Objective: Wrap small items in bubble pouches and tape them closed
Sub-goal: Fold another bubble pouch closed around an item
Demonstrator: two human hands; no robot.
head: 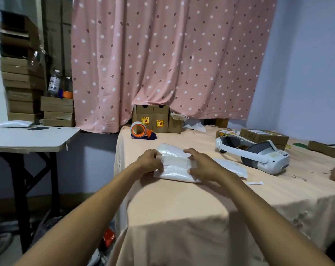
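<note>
Side table (28,143) at left: white pouch (14,124) near its far edge. Peach-cloth tabletop (182,208): tape dispenser (141,131) at far-left corner, beside cardboard boxes (153,118). Left hand (150,160) pinches left end of bubble pouch (175,170), which lies near tabletop's left edge; tape strip (174,160) across pouch. Right hand (204,165) grips pouch's right end. Second pouch (233,167) just right. White headset (258,154) toward right, flat boxes (264,136) behind.

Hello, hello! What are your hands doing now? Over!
Left hand and right hand pressing a tape strip across the bubble pouch. Pouch flat on the table. Tape dispenser behind, nothing in the way.
</note>
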